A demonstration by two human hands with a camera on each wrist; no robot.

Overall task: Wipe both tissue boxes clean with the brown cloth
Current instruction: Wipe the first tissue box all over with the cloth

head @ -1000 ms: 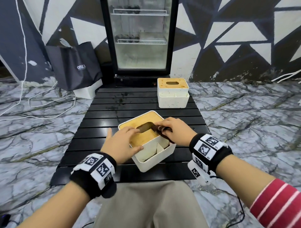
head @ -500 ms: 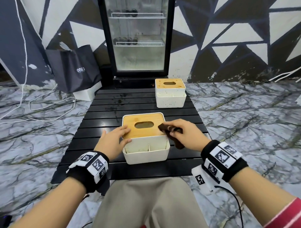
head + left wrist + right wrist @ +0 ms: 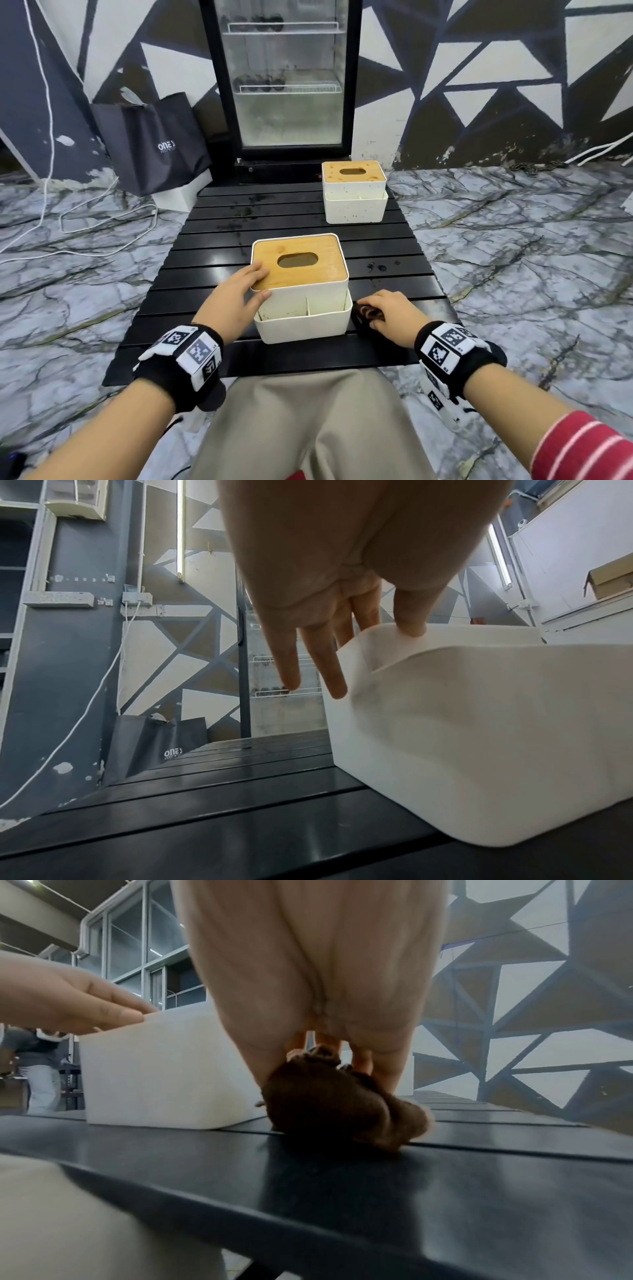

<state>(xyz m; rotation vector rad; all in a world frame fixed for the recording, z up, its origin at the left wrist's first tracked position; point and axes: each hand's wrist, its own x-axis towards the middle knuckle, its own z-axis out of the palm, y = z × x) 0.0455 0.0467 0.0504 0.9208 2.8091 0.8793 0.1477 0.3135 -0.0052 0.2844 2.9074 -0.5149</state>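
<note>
The near tissue box [image 3: 305, 318] is white with a bamboo lid and stands flat in the middle of the black slatted table [image 3: 301, 212]. My left hand [image 3: 262, 282] steadies its near-left corner, straight fingers on the lid and thumb against the white wall [image 3: 479, 737]. My right hand [image 3: 375, 310] lies on the table just right of the box. Its fingers curl over the bunched brown cloth [image 3: 363, 313], which rests on the slats [image 3: 335, 1107] beside the box wall [image 3: 154, 1074]. The far tissue box [image 3: 354, 192] stands untouched at the back right.
A glass-door fridge [image 3: 284, 78] stands behind the table, with a black bag [image 3: 154, 144] to its left. White cables [image 3: 102, 219] trail over the marble floor. Small dark drops [image 3: 380, 267] lie on the slats right of the near box. My lap [image 3: 308, 421] meets the table's front edge.
The near box went from tilted and turned to flat and square on the table. My right hand carried the cloth off the lid, down to the slats at the box's right.
</note>
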